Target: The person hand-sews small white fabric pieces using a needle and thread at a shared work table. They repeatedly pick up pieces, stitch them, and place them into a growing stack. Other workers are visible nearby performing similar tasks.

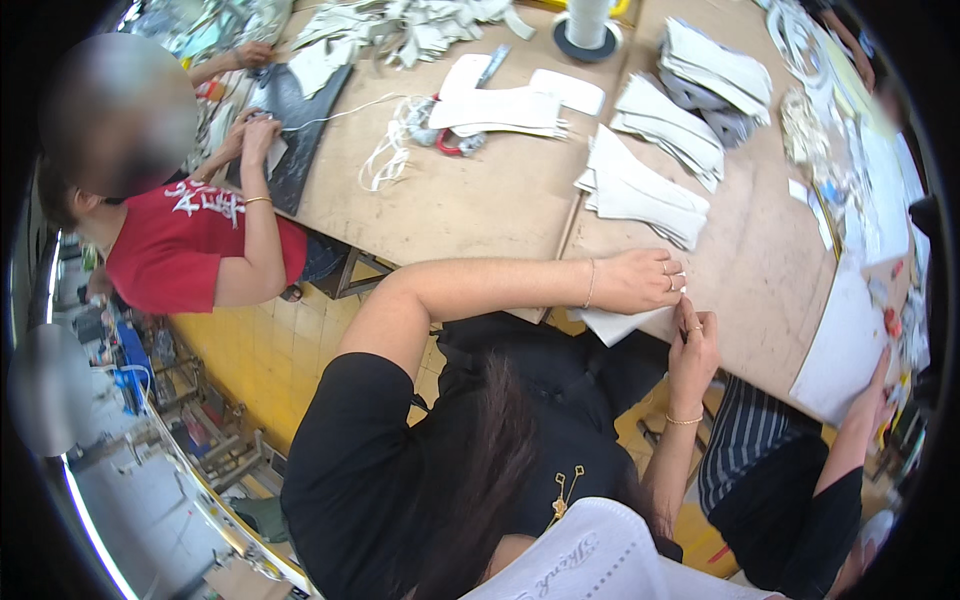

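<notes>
So the biggest thing here is the workbench [470, 195], a tan board top with a seam running down the middle, matte and a bit scuffed. On it sit 3 or so fanned stacks of white cut pieces [655, 175], flat and thin, look like fabric or leather panels with curved edges. A white thread cone [587, 25] stands upright on a dark round base near the far edge.

The piece being worked is a white flat panel [617, 322], right at the near edge of the bench, partly hanging off it. It looks soft and smooth, roughly wedge shaped, long axis running left to right along the bench edge, with the narrow corner pointing down and to the left.

Left hand [645, 280] lies flat on top of the panel, fingers stretched out and pressed down, pinning it to the bench, rings and a thin bracelet on it. Right hand [693, 345] comes up from below, fingers curled in narrow around something small and dark at the panel's right end, can't tell what it is.

A person in a red shirt [190, 245] works at the far left corner, and another person's hand [880, 395] rests on a white sheet at right.
</notes>
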Tool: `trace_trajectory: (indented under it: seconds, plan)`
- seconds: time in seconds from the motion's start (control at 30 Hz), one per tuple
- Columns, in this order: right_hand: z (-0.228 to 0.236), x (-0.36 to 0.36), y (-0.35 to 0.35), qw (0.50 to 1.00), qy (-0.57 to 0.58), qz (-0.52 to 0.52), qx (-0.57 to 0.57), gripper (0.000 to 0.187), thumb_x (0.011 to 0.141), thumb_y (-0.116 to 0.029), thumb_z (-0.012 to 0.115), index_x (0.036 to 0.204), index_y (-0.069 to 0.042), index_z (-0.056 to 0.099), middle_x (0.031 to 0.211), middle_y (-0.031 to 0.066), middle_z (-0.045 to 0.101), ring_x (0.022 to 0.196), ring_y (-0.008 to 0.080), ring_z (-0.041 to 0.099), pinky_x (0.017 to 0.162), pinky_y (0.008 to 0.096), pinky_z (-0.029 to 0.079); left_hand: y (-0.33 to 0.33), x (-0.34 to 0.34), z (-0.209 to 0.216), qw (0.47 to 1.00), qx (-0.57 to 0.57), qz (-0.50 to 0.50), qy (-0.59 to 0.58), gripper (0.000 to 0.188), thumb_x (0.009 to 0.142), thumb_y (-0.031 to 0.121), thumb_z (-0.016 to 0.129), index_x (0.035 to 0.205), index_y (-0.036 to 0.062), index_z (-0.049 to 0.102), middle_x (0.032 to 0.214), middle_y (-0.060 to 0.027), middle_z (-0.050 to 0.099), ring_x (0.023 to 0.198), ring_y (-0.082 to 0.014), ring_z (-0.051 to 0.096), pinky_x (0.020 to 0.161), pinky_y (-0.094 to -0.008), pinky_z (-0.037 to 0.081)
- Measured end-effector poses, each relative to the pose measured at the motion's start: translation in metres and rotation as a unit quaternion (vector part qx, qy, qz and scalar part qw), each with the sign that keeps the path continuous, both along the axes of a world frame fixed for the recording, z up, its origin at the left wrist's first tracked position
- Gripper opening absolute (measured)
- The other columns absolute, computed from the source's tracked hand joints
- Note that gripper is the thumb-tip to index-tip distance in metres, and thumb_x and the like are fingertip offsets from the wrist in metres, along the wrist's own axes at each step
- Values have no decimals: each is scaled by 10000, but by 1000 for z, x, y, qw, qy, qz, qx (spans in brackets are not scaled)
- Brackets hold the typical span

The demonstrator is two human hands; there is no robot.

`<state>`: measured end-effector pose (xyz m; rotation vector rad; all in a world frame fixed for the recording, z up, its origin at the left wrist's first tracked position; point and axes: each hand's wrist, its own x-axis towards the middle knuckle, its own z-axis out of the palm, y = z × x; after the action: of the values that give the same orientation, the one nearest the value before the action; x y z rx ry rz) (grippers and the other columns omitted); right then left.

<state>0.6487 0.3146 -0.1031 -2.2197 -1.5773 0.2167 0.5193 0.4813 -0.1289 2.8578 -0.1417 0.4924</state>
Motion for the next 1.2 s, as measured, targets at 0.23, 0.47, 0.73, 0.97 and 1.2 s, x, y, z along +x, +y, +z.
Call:
trace_trajectory:
  seconds: [0.23, 0.47, 0.73, 0.97, 1.2]
  plan:
    - [13, 8, 68, 988, -56, 139, -34, 355, 859, -60, 636, 1199, -159, 657, 932, 73, 601, 741, 287, 638, 625, 380, 511, -18, -51, 5, 975, 43, 217, 26, 406, 820, 255, 651, 1138, 4, 629, 1170, -126, 617, 1096, -251, 555, 955, -374, 420]
    - [22, -19, 96, 986, 48, 156, -33, 173, 882, -147, 657, 1036, -96, 717, 897, 87, 653, 763, 301, 667, 646, 387, 520, -40, -69, 10, 940, 1, 340, -27, 414, 782, 262, 674, 1076, -28, 639, 1084, -146, 611, 1056, -277, 545, 920, -403, 416]
    - [19, -1, 106, 977, 150, 91, -123, 234, 859, -236, 688, 919, -14, 733, 778, 187, 692, 707, 323, 676, 669, 383, 509, -28, -66, 0, 964, -12, 264, 28, 380, 809, 176, 676, 1103, -59, 623, 1211, -160, 591, 1141, -280, 550, 941, -408, 426]
    - [19, -9, 98, 981, 165, 70, -70, 174, 844, -178, 700, 927, -28, 732, 822, 161, 694, 737, 306, 675, 686, 374, 521, -27, -69, 9, 963, -20, 269, 6, 375, 828, 184, 683, 1137, -22, 623, 1230, -125, 592, 1158, -251, 546, 944, -401, 413]
    - [8, -31, 63, 994, 13, 106, 26, 212, 805, -47, 708, 1009, -97, 734, 897, 45, 643, 806, 232, 659, 674, 347, 518, -29, -70, 9, 962, -19, 270, 20, 375, 828, 188, 689, 1143, -5, 623, 1249, -117, 588, 1173, -245, 543, 948, -404, 406]
